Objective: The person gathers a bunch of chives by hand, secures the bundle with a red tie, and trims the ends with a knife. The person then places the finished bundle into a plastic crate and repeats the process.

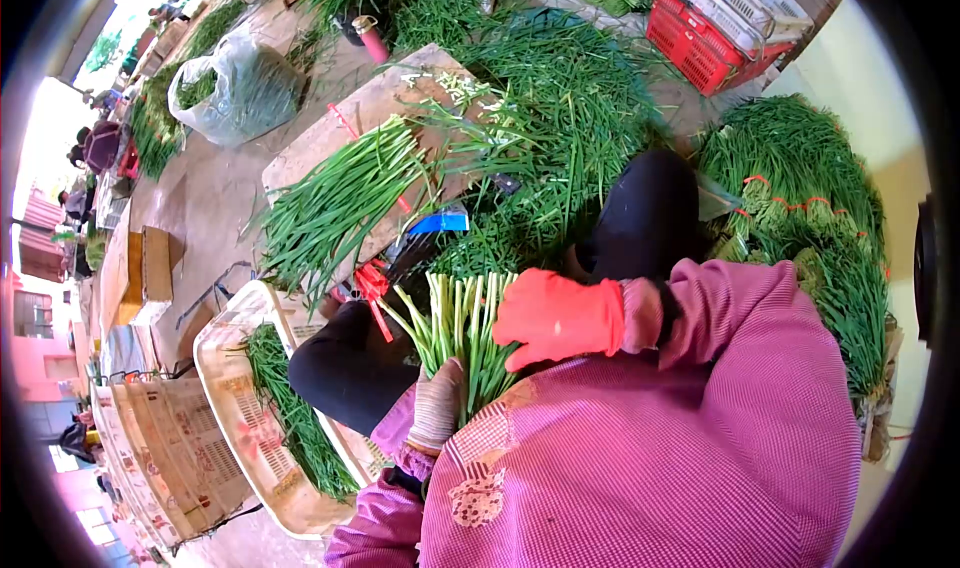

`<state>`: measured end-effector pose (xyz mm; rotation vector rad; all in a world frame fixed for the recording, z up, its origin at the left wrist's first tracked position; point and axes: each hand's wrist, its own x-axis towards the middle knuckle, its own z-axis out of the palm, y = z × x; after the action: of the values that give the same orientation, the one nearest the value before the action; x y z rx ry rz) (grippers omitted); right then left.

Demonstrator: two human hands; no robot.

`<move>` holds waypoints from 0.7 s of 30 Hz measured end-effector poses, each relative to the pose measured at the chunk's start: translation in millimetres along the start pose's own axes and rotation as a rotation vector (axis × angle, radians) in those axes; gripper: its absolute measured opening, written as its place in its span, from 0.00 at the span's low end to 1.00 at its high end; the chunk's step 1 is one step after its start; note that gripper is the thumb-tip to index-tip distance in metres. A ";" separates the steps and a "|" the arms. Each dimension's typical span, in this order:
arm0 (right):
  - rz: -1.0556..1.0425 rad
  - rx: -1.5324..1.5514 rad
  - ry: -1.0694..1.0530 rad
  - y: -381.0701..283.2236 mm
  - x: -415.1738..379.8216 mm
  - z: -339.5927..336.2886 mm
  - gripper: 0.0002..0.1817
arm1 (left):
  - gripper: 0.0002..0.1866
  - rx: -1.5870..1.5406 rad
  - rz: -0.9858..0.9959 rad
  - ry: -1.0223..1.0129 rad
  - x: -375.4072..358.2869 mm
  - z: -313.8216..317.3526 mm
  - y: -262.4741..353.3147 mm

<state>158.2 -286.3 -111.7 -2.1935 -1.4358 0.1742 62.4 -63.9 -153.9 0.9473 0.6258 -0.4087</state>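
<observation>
My left hand (437,406), in a pale, soiled glove, is closed round a bunch of garlic chives (463,318) in front of my chest. Their pale cut ends point up and away from me. My right hand (560,320), in a red-orange glove, presses against the right side of the same bunch with its fingers curled over the stalks; its fingertips are partly hidden. Beyond, another bundle of chives (345,193) lies across a wooden board (300,163), with a red tie strip under it. Several red strips (371,280) hang in a cluster by my left knee.
Loose chives (570,98) heap beyond my knees. Tied bundles (800,188) are stacked on the right by the wall. A white plastic basket (225,388) holding greens stands at left. Farther off are a filled plastic bag (240,93), a red crate (690,43) and a pink bottle (371,40).
</observation>
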 end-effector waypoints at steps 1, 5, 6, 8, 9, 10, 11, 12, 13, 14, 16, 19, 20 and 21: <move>-0.002 -0.049 -0.044 -0.9 3.0 5.5 0.18 | 0.20 0.093 -0.041 -0.055 6.3 -6.1 6.4; -0.042 0.005 0.029 3.0 7.7 7.5 0.15 | 0.26 -0.118 -0.132 -0.181 0.8 -19.1 3.3; -0.045 0.005 0.029 5.9 7.1 5.5 0.15 | 0.26 -0.119 -0.129 -0.179 -0.2 -21.1 2.6; 0.068 0.258 0.047 12.8 8.8 -6.0 0.12 | 0.30 -0.161 -0.125 -0.206 -6.6 -12.4 8.2; 0.173 0.217 -0.063 16.8 10.0 -14.8 0.09 | 0.33 -0.159 -0.144 -0.245 -6.2 -14.4 8.2; 0.170 0.215 -0.066 19.6 11.1 -22.1 0.09 | 0.33 -0.162 -0.141 -0.245 -4.7 -15.7 6.6; 0.213 0.235 -0.005 22.4 10.2 -28.0 0.09 | 0.32 -0.133 -0.109 -0.246 -2.8 -16.7 4.2; 0.258 0.255 0.057 25.5 9.3 -33.7 0.10 | 0.31 -0.102 -0.077 -0.248 -1.9 -16.6 2.4; 0.286 0.140 0.113 29.2 9.1 -40.1 0.10 | 0.30 -0.100 -0.076 -0.214 -2.1 -15.1 1.7; 0.335 0.051 0.186 30.9 9.9 -55.1 0.09 | 0.30 -0.098 -0.077 -0.216 -1.1 -15.8 1.5; 0.273 -0.337 0.437 58.8 6.5 -74.4 0.07 | 0.30 -0.080 -0.090 -0.205 2.8 -21.2 -1.4; 0.448 -0.942 0.443 104.4 -13.2 -114.8 0.08 | 0.31 -0.139 -0.118 -0.237 3.0 -22.5 -0.8; 0.445 -0.943 0.445 102.2 -13.4 -116.1 0.08 | 0.32 -0.125 -0.120 -0.237 3.6 -23.2 0.4; 0.415 -0.879 0.481 97.7 -13.1 -115.3 0.10 | 0.33 -0.114 -0.091 -0.258 -3.7 -14.9 5.5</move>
<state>275.7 -368.0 -61.2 -2.9025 -0.8296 -0.9517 58.2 -48.2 -154.5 0.7447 0.4524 -0.5608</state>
